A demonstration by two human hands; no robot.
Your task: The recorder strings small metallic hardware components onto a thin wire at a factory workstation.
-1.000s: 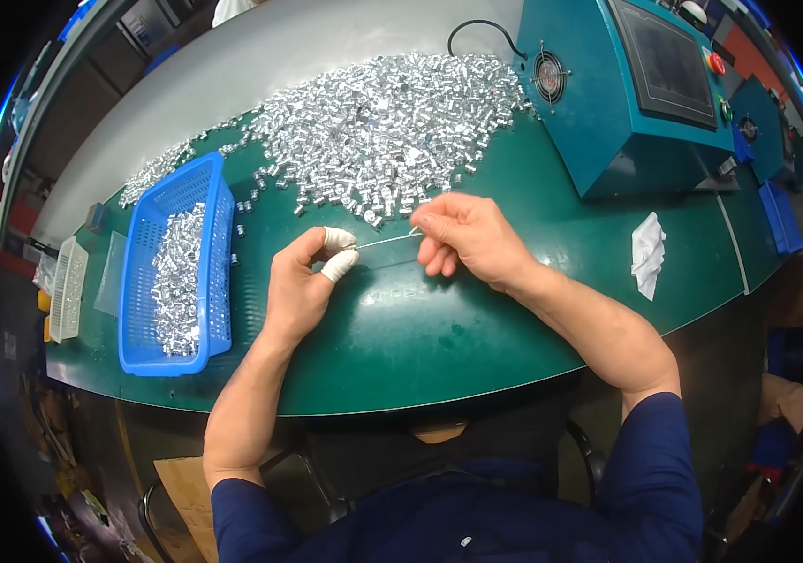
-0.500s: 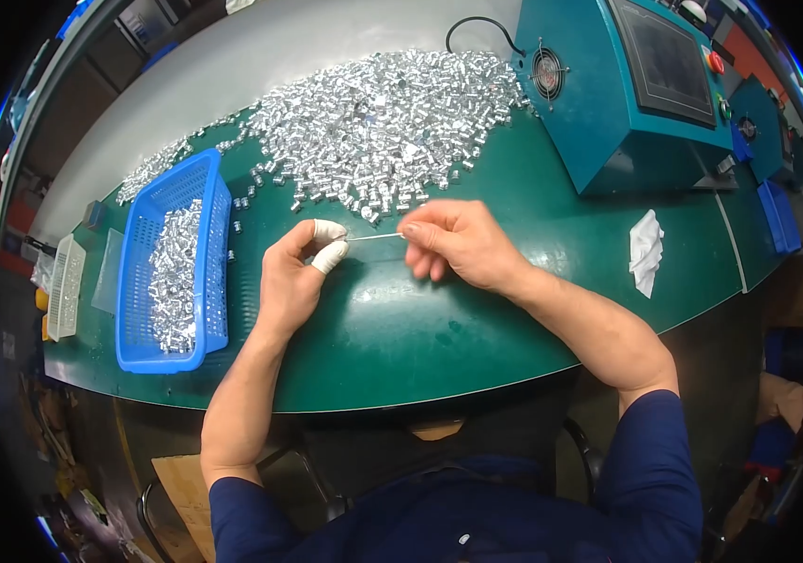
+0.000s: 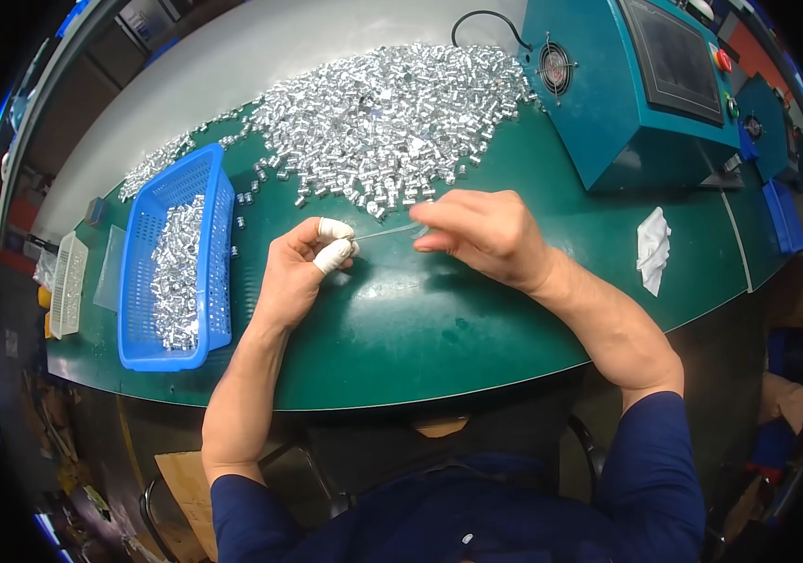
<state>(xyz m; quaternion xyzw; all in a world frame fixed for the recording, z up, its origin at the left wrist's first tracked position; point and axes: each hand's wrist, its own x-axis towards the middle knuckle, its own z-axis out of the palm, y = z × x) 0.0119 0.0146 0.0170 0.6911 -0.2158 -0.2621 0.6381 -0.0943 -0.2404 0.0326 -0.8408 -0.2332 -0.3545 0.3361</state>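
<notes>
Left hand [image 3: 291,277]: covered fingers [image 3: 332,255] pinched together at tip of thin rod [image 3: 387,233], contents hidden; right hand [image 3: 495,235] blurred at other end, can't tell grip. Rod spans hands over counter [image 3: 420,347]: steady left, rod aligned, best!

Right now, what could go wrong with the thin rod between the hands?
The thin rod could slip or swivel: the left hand pinches only one end, and whether the right hand grips the other is unclear. If dropped, it might be hard to spot near the pile of small silvery pieces just beyond.
</notes>
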